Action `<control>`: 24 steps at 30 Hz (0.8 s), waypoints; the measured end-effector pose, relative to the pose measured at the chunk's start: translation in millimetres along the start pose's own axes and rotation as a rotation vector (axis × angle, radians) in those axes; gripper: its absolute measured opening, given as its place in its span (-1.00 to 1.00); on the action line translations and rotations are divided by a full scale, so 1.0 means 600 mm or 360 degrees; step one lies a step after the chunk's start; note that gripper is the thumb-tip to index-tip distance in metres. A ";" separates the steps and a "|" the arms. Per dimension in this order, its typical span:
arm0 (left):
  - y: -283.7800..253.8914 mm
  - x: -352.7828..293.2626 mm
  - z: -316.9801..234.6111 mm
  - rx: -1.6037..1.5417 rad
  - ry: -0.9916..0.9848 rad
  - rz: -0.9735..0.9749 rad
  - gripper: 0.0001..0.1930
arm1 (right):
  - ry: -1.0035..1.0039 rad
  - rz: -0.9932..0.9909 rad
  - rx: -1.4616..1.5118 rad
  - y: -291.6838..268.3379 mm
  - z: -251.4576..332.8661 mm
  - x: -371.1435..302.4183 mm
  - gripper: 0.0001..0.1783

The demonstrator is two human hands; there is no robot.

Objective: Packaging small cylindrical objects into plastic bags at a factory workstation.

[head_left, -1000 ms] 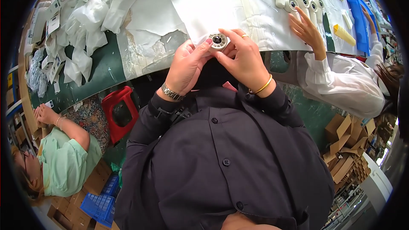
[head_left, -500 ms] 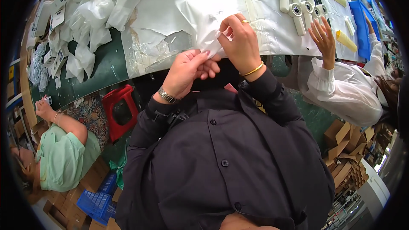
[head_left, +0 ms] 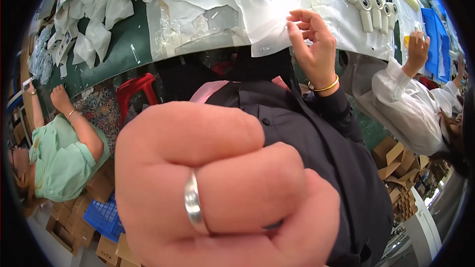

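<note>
My left hand point(head_left: 217, 188) is raised close to the camera, large in view, its fingers curled into a fist. A silver ring sits on one finger, and nothing shows in the grip. At the table's near edge, my right hand point(head_left: 315, 44) with a gold bangle pinches the right side of a white translucent plastic bag point(head_left: 264, 24) between thumb and index finger. The bag hangs slightly over the table edge and looks flat. Whether anything is inside it cannot be told.
White handheld fans point(head_left: 365, 10) stand in rows at upper right. Filled white bags point(head_left: 96, 39) are heaped on the left. A co-worker in white point(head_left: 405, 89) is at right, another in green point(head_left: 69, 153) at left. A red stool point(head_left: 136, 89) stands below the table.
My left hand has let go of the bag and come up close to the camera as a fist. My right hand has moved right, and the bag now lies spread out.
</note>
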State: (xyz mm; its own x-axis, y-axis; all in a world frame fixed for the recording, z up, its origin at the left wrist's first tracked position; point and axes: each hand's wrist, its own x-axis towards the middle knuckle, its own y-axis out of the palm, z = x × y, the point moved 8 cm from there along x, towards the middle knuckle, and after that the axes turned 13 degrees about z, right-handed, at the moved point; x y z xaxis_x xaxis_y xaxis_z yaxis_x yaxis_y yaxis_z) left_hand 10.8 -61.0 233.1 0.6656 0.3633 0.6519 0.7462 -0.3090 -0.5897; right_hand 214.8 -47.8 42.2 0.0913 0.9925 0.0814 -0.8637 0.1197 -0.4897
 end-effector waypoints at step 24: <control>0.151 -0.098 0.273 0.0350 -0.0360 0.0235 -0.74 | 0.0426 0.0025 0.0517 0.008 -0.072 -0.060 -0.84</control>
State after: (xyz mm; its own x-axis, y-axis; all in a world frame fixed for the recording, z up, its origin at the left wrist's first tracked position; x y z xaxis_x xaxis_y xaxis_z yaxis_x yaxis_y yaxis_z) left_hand 37.1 33.8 63.4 0.7281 0.5221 0.4443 0.6051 -0.1850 -0.7743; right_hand 229.0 -81.7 -0.4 0.1657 0.9708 -0.1734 -0.9735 0.1329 -0.1863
